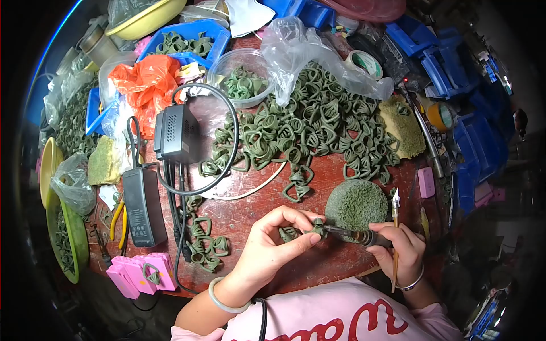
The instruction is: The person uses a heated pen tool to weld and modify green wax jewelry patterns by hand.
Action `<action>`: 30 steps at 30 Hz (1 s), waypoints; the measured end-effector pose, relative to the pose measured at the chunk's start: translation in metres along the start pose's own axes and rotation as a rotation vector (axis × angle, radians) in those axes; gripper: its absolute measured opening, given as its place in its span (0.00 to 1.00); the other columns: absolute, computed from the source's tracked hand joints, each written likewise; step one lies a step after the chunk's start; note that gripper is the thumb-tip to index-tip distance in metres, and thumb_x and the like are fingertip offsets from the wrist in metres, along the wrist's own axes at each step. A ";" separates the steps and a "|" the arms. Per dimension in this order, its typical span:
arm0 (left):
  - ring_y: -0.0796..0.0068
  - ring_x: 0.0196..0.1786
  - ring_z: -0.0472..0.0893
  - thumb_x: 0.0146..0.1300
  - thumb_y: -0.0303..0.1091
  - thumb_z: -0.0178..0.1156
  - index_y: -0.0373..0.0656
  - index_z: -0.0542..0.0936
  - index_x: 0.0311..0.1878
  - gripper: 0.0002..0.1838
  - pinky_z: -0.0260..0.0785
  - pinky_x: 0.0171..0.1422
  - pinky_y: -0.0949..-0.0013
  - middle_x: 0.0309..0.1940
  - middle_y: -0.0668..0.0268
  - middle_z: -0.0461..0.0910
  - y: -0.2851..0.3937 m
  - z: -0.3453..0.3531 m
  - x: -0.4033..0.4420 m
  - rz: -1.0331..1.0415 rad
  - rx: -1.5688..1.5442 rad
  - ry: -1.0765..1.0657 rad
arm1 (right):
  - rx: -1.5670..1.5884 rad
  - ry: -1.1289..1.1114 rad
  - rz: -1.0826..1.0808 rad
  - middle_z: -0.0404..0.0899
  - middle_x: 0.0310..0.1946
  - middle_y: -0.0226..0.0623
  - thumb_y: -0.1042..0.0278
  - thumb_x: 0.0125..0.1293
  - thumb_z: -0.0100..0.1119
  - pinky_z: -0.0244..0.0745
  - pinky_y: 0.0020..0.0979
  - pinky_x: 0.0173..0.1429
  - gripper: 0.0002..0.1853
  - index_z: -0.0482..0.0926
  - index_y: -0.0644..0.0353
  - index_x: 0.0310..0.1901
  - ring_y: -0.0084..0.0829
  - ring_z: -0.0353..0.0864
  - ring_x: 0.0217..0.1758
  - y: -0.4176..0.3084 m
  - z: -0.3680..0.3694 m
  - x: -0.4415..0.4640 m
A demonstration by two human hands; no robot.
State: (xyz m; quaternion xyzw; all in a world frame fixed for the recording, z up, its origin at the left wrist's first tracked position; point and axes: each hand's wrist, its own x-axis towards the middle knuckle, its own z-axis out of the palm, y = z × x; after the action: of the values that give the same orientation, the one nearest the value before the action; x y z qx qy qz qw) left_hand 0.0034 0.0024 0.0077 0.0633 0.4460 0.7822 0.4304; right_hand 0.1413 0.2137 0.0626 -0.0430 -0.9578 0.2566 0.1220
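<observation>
My left hand (267, 244) pinches a small dark green ring-like piece (318, 227) between thumb and fingers; another green loop shows by its fingers. In my right hand (402, 248) is a dark pen-shaped tool (371, 237) with a narrow metal shaft, whose tip meets the green piece. A craft knife (394, 211) with a slim brown handle also sits between the right fingers, blade pointing away from me. Just beyond both hands lies a round, rough green pad (354, 200). A large heap of green openwork rings (318, 122) spreads behind it.
Left of my hands stand a black box (177, 132) with looped cables and a power adapter (143, 207). Nearby are loose green rings (207, 247) and pink blocks (142, 271). A clear bowl (242, 96), plastic bag (301, 48) and blue bins (480, 136) line the table.
</observation>
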 end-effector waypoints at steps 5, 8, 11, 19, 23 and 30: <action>0.67 0.57 0.79 0.58 0.16 0.66 0.39 0.77 0.41 0.11 0.70 0.64 0.64 0.51 0.52 0.80 0.000 0.000 0.000 0.004 -0.002 -0.003 | 0.004 0.000 0.001 0.85 0.36 0.44 0.55 0.63 0.70 0.80 0.31 0.36 0.20 0.79 0.68 0.41 0.37 0.85 0.31 -0.001 0.000 0.000; 0.68 0.57 0.79 0.58 0.16 0.66 0.39 0.77 0.40 0.10 0.70 0.64 0.65 0.51 0.53 0.81 -0.001 0.000 0.000 0.016 0.009 -0.004 | 0.022 -0.006 0.002 0.85 0.37 0.44 0.60 0.59 0.73 0.82 0.34 0.36 0.19 0.79 0.66 0.40 0.39 0.86 0.33 0.000 -0.001 0.001; 0.68 0.56 0.79 0.58 0.17 0.67 0.39 0.77 0.40 0.11 0.69 0.64 0.65 0.48 0.55 0.81 -0.001 0.000 0.001 0.005 -0.013 0.000 | 0.144 0.062 0.039 0.85 0.36 0.44 0.58 0.61 0.72 0.82 0.34 0.37 0.19 0.77 0.66 0.39 0.40 0.87 0.34 0.006 0.005 -0.001; 0.77 0.38 0.79 0.54 0.22 0.72 0.38 0.82 0.35 0.08 0.72 0.44 0.71 0.37 0.66 0.84 0.007 0.005 -0.004 0.048 0.721 0.072 | 0.116 0.069 0.093 0.85 0.34 0.43 0.53 0.66 0.67 0.79 0.33 0.38 0.20 0.76 0.67 0.38 0.39 0.85 0.32 0.004 0.003 -0.001; 0.69 0.36 0.80 0.50 0.21 0.72 0.39 0.84 0.35 0.09 0.72 0.41 0.71 0.33 0.63 0.81 -0.002 0.001 0.001 0.394 0.966 0.035 | 0.126 0.073 0.107 0.84 0.33 0.44 0.51 0.67 0.65 0.77 0.33 0.37 0.22 0.76 0.67 0.38 0.38 0.83 0.31 0.004 0.002 -0.001; 0.76 0.31 0.77 0.53 0.23 0.72 0.40 0.84 0.37 0.08 0.70 0.37 0.73 0.31 0.66 0.79 0.014 0.000 0.004 0.326 0.898 0.144 | 0.121 0.090 0.084 0.84 0.32 0.42 0.57 0.64 0.70 0.80 0.33 0.35 0.18 0.78 0.66 0.38 0.39 0.86 0.32 0.007 0.001 0.000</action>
State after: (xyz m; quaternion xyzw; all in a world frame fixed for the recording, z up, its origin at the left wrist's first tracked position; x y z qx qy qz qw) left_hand -0.0075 0.0022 0.0166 0.2576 0.7526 0.5720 0.2001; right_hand 0.1414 0.2190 0.0586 -0.0872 -0.9315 0.3167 0.1562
